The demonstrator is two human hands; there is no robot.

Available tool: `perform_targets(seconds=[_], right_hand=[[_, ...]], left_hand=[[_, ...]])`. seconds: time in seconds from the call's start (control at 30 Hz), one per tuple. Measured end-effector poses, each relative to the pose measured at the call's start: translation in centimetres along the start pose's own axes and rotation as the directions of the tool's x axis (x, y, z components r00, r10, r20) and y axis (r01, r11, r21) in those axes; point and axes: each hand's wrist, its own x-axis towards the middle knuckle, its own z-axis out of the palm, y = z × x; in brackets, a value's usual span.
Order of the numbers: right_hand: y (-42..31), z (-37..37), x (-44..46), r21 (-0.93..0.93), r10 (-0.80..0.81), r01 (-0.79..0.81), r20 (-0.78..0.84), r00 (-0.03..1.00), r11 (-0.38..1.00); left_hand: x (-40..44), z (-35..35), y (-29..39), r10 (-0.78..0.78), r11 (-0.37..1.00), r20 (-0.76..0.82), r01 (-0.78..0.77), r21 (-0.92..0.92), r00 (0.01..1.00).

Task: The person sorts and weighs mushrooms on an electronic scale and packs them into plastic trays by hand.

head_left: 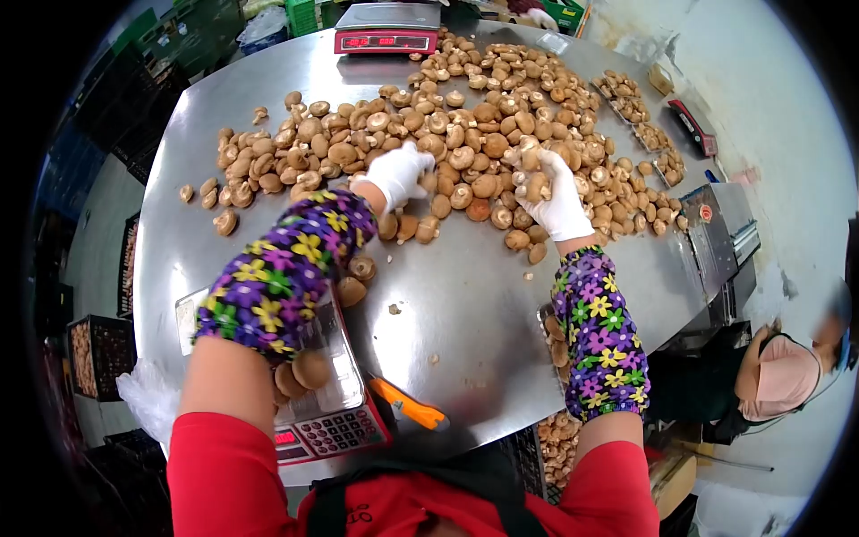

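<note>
A broad heap of brown-capped shiitake mushrooms (483, 134) lies across the steel table. My left hand (400, 175), in a white glove, reaches into the near edge of the heap. Its fingers are curled and a little blurred, and whatever is between them is hidden among the mushrooms. To the right, my right hand (559, 201), also gloved, has its thumb and fingers closed around a mushroom (537, 187). Under my left forearm stands a digital scale (343, 430) with several mushrooms (310, 369) on its pan, partly covered by my flowered sleeve.
An orange-handled tool (410, 404) lies beside the near scale. Another scale (386, 41) stands at the far edge of the steel table (429, 331). Packed mushroom trays (651, 137) line the right side. A person (783, 376) is at the right; crates (98, 358) stand left.
</note>
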Motion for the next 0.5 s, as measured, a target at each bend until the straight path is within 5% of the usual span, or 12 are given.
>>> perform_targets(seconds=[0.07,0.13,0.2,0.27,0.3,0.33,0.37,0.47,0.5], right_hand=[[-0.3,1.6,-2.0,0.155,0.084,-0.085,0.018,0.996,0.984],[0.0,2.8,-3.2,0.058,0.081,-0.088,0.111,0.991,0.994],[0.5,4.5,-4.8,-0.036,0.111,-0.105,0.274,0.955,0.994],[1.4,7.8,-8.3,-0.261,0.101,-0.025,0.280,0.955,0.965],[2.0,9.6,-10.3,-0.264,0.141,-0.055,0.319,0.937,0.963],[2.2,11.2,-12.0,-0.455,0.153,0.020,0.340,0.928,0.890],[2.9,12.5,-13.6,-0.623,0.158,0.108,0.356,0.921,0.775],[5.7,14.3,-16.5,-0.734,0.196,0.301,0.507,0.839,0.609],[7.4,14.6,-16.6,-0.704,0.023,0.508,0.596,0.802,0.496]], left_hand=[[-1.0,-1.7,-2.5,0.058,0.965,-0.108,-0.083,-0.249,0.992],[-5.2,-6.7,-2.0,0.012,0.868,-0.029,-0.025,-0.496,1.000],[-10.4,-9.8,-2.4,0.077,0.817,-0.140,-0.143,-0.558,0.987],[-18.0,-12.8,-0.7,-0.060,0.681,-0.065,-0.007,-0.732,0.996],[-21.9,-12.9,-1.1,-0.007,0.793,-0.206,-0.120,-0.597,0.978],[-25.2,-13.1,-1.4,0.082,0.880,-0.322,-0.220,-0.420,0.943],[-28.7,-13.0,-1.4,0.057,0.901,-0.341,-0.195,-0.388,0.938],[-36.3,-11.9,-0.6,-0.100,0.940,-0.346,-0.026,-0.339,0.933],[-38.1,-11.4,-0.6,-0.108,0.939,-0.349,-0.020,-0.342,0.931]])
